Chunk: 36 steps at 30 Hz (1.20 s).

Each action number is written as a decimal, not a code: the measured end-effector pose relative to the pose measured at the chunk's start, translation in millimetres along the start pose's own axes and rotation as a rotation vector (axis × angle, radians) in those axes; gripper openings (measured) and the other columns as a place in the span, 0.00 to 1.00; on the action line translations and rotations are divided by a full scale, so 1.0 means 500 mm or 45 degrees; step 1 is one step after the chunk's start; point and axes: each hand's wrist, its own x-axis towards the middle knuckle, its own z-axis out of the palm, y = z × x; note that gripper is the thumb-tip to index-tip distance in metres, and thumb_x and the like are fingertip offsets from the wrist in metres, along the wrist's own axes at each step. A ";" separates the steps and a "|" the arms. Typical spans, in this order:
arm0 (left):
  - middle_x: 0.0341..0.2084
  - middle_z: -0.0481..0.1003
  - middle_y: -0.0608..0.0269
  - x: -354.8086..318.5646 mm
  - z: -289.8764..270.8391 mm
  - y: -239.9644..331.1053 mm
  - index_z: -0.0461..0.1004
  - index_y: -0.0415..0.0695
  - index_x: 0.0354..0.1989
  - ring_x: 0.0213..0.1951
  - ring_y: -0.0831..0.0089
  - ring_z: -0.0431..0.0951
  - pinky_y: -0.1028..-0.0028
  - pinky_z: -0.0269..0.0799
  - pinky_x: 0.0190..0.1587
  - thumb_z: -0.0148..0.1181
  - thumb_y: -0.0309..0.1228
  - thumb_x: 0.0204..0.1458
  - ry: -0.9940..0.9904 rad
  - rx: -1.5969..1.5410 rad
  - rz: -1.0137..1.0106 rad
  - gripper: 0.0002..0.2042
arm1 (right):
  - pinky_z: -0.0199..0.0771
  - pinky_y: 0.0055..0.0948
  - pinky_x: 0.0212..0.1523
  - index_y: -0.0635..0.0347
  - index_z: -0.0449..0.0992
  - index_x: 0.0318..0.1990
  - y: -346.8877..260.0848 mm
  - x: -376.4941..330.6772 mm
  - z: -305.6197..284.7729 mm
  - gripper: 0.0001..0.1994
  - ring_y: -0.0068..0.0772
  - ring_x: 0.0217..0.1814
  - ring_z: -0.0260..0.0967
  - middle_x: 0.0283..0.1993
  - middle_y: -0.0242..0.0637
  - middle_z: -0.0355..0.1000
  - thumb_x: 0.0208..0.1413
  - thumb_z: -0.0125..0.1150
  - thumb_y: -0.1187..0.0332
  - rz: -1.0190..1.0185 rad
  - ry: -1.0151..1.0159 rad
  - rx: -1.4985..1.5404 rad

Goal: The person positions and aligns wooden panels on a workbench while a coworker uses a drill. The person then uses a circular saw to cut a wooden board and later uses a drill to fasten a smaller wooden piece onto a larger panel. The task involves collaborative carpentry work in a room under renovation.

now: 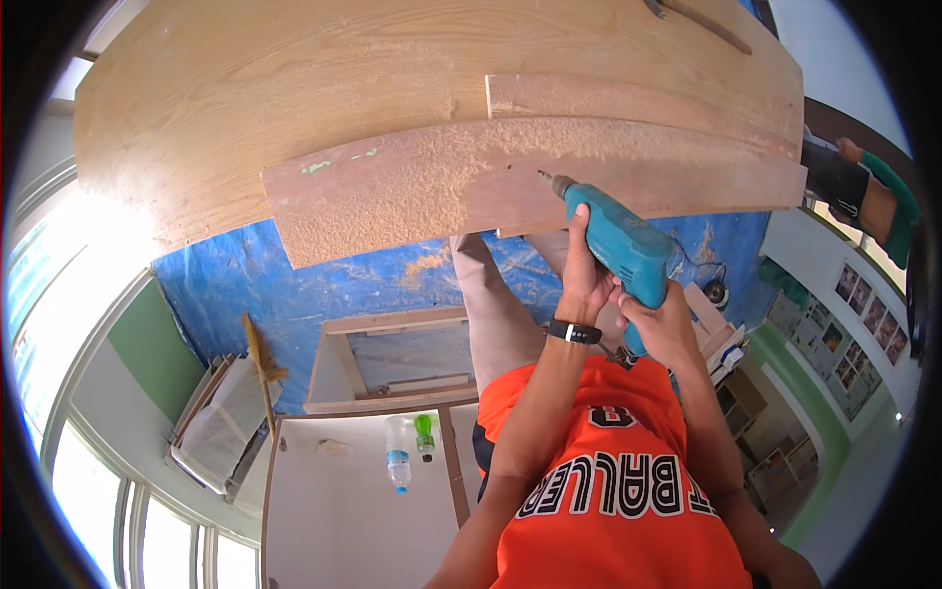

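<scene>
A teal power drill (626, 245) is held in both my hands. My left hand (586, 278), with a black band on its wrist, wraps the drill's body from the side. My right hand (659, 319) grips the handle below. The drill bit (549, 181) points at a reddish wooden board (412, 191) covered in sawdust and touches its surface. That board lies on a larger pale plywood panel (245, 88). A narrower wooden strip (628, 98) lies beside it on the panel. My orange shirt fills the lower middle of the view.
Another person's arm in a green sleeve (873, 191) rests at the panel's right end. Below are a blue tarp (245, 285), an open wooden frame (392, 363), a broom (261, 368), two plastic bottles (407, 452) on a white board, and windows at the left.
</scene>
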 end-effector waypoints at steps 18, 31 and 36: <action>0.35 0.74 0.52 -0.009 0.017 -0.002 0.64 0.37 0.48 0.26 0.67 0.74 0.72 0.71 0.25 0.52 0.63 0.52 -0.045 -0.027 0.037 0.35 | 0.71 0.25 0.26 0.68 0.74 0.32 -0.023 -0.020 -0.010 0.04 0.23 0.24 0.71 0.24 0.36 0.73 0.52 0.57 0.75 -0.068 -0.013 -0.033; 0.44 0.73 0.50 0.009 -0.037 -0.004 0.64 0.37 0.52 0.44 0.61 0.77 0.64 0.76 0.48 0.54 0.61 0.52 -0.098 -0.032 -0.034 0.36 | 0.71 0.25 0.26 0.68 0.73 0.33 0.000 -0.007 -0.004 0.05 0.23 0.25 0.72 0.24 0.35 0.72 0.52 0.57 0.75 -0.021 -0.020 -0.021; 0.42 0.74 0.51 0.009 -0.037 -0.005 0.64 0.38 0.52 0.43 0.62 0.78 0.65 0.78 0.45 0.54 0.62 0.52 -0.087 -0.002 -0.007 0.36 | 0.71 0.25 0.26 0.68 0.74 0.34 0.011 -0.004 -0.006 0.05 0.23 0.24 0.71 0.25 0.35 0.73 0.52 0.57 0.75 -0.005 -0.024 0.024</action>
